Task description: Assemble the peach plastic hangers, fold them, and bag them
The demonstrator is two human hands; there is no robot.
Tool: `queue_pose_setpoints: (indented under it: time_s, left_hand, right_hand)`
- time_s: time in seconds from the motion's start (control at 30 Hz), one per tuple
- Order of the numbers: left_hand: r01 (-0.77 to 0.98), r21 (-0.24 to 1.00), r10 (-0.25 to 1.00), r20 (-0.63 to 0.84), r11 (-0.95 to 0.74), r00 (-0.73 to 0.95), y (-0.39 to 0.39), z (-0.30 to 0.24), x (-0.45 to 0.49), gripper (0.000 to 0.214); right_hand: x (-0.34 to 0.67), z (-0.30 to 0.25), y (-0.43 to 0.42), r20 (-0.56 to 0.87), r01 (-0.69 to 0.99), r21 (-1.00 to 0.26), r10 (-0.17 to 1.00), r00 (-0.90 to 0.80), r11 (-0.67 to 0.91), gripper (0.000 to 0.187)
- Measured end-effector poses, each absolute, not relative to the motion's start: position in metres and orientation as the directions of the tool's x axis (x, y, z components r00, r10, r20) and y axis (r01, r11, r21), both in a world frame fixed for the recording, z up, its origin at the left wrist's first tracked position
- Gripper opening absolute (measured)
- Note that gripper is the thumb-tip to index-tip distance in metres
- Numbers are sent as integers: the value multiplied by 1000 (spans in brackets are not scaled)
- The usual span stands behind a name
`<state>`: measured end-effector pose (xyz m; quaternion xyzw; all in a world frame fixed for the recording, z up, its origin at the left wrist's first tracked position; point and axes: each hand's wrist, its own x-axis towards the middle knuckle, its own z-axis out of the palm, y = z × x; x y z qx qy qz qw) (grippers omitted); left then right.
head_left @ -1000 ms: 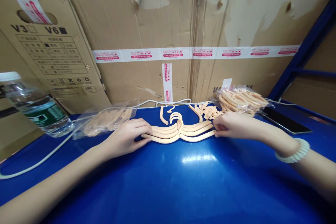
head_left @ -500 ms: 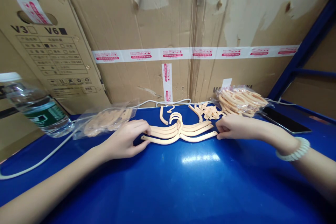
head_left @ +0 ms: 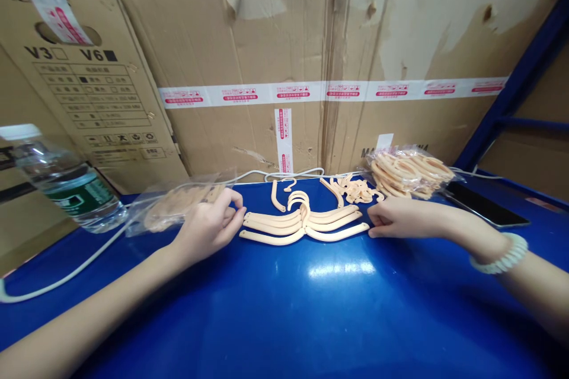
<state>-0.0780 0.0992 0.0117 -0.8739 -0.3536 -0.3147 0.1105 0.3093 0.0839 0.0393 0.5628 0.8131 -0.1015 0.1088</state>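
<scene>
Several beige plastic clothes hangers lie in an overlapping stack on the blue tabletop, their hooks pointing away from me. My left hand is beside the stack's left arm ends, its fingers curled together with nothing visible in them. At the opposite side, my right hand has thumb and fingers closed right by the front hanger's right tip; whether they touch it is hard to tell. Behind the stack are a loose hanger arm, a loose hook, another arm and a pile of small beige parts.
A clear bag of beige parts lies behind my left hand, and a fuller bag behind my right. A water bottle stands at left, a phone at right. White cable runs along the table. Cardboard walls the back.
My left hand has drawn back and up from the hangers' left ends, its fingers curling in. The right hand has barely shifted. The hangers lie much as before.
</scene>
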Motion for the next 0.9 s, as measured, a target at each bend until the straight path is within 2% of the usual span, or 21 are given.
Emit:
queue_pose_setpoints:
  time_s: [0.17, 0.37, 0.67, 0.9]
  left_hand:
    - [699, 31, 573, 600, -715, 559, 97, 12, -76, 26]
    - [690, 46, 584, 575, -723, 573, 96, 12, -78, 33]
    - [676, 69, 593, 550, -733, 587, 98, 12, -80, 35]
    - [676, 133, 616, 565, -725, 549, 95, 16, -78, 31]
  right_hand:
    - [307, 40, 83, -298, 941, -38, 895, -332, 336, 25]
    - [309, 39, 83, -304, 942, -34, 895, -327, 333, 25]
    - [311, 38, 82, -301, 938, -41, 891, -339, 343, 24]
    - [308, 39, 82, -303, 937, -39, 889, -342, 347, 23]
